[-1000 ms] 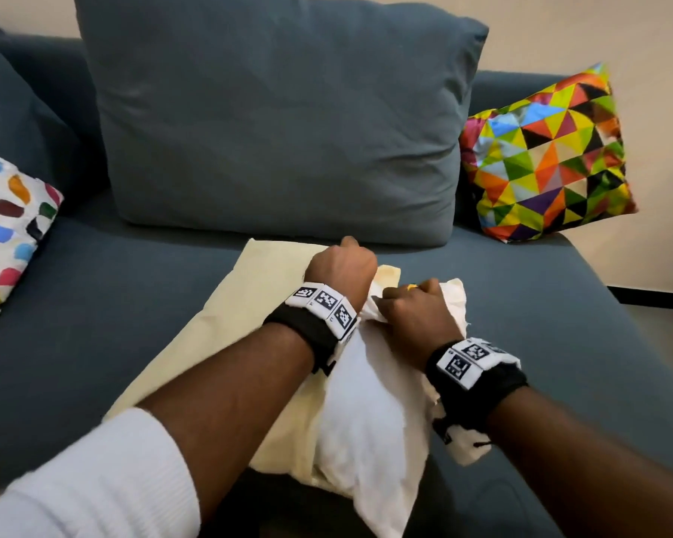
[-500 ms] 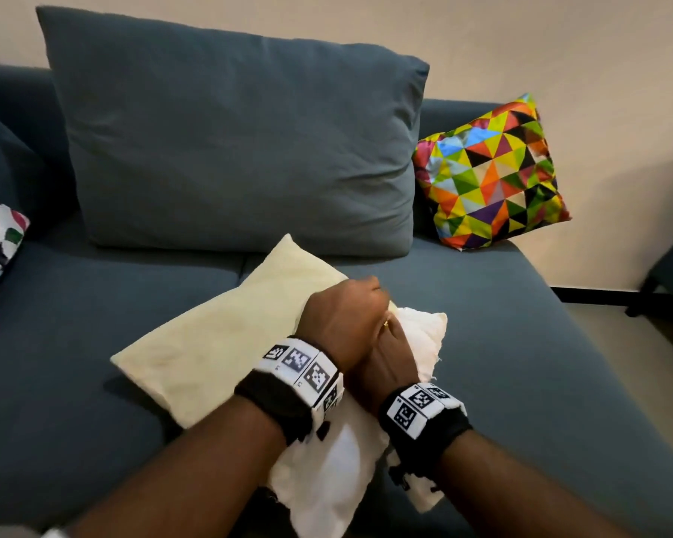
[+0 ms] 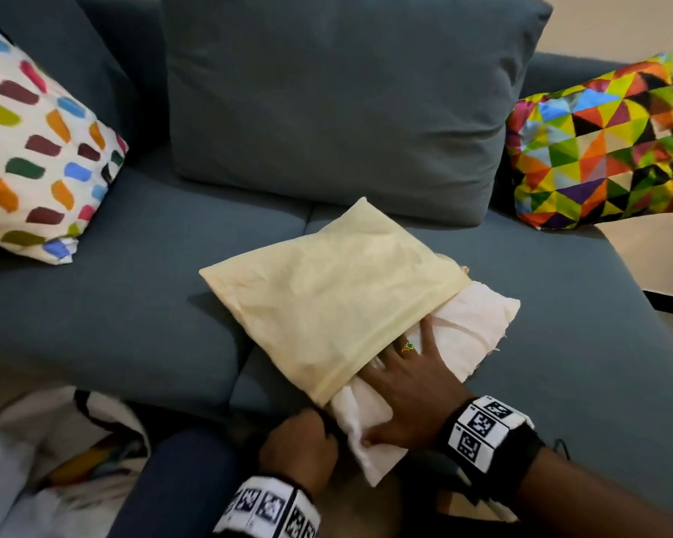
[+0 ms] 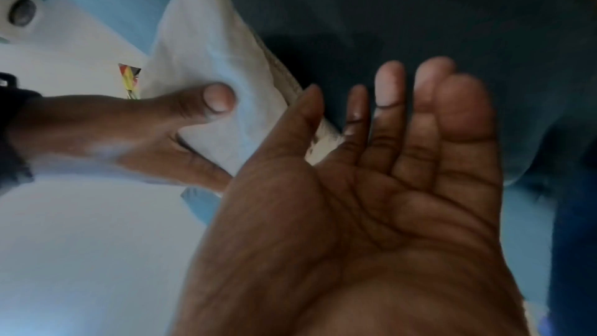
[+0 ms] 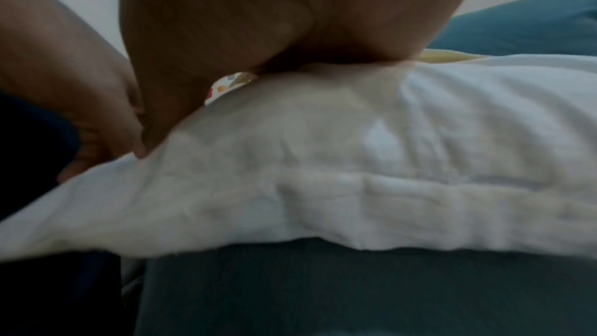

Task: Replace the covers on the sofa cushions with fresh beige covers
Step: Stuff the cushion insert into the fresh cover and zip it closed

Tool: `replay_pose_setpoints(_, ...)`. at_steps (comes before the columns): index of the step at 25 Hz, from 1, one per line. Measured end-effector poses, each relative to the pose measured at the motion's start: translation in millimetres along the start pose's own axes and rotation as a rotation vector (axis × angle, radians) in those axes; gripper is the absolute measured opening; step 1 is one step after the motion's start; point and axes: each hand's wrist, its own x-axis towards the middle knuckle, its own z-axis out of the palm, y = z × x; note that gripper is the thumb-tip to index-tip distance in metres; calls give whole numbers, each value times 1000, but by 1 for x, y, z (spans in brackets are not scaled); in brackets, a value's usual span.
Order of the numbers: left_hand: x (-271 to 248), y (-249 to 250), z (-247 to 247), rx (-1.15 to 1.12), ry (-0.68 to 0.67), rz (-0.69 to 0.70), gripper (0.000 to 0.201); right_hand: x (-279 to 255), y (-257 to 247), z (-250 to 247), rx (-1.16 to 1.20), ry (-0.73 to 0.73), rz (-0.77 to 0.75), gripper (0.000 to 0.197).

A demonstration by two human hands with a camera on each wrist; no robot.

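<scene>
A beige cover lies on the sofa seat, pulled most of the way over a white cushion insert. The insert's near edge and right corner stick out of the cover's mouth. My right hand lies flat on the insert, fingers spread, their tips slipped just under the cover's edge; its palm presses the white fabric down. My left hand is at the insert's near left corner by the seat's front edge. In the left wrist view its fingers are straight and hold nothing.
A large blue-grey back cushion leans behind the cover. A triangle-patterned cushion sits at the sofa's right end, a spotted one at the left. Crumpled cloth lies on the floor at lower left.
Both hands were bunched together gripping at the cover's mouth. Now the right hand lies flat on the insert and the left has dropped to the near corner with straight fingers.
</scene>
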Motion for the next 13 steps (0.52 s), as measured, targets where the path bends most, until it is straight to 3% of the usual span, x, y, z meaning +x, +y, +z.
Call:
replay_pose_setpoints(1,7,0,4,-95,-36,-9,43,3,-3,-1,-12,-30,16,108)
replay_pose_setpoints(4,15,-3,15,-690,-78,-30,61,14,-8,-3,-5,-71,105,97)
replay_pose_setpoints(7,19,8,12,-1058,-155,-40,40,23,-11,-11,28,-47,181,78)
replay_pose_setpoints(10,26,14,-3,-1208,-39,-13,17,36,-14,-23,84,3,216,56)
replay_pose_setpoints(13,34,5,-17,-1171,84,-8,14,54,-15,-38,257,61,285,50)
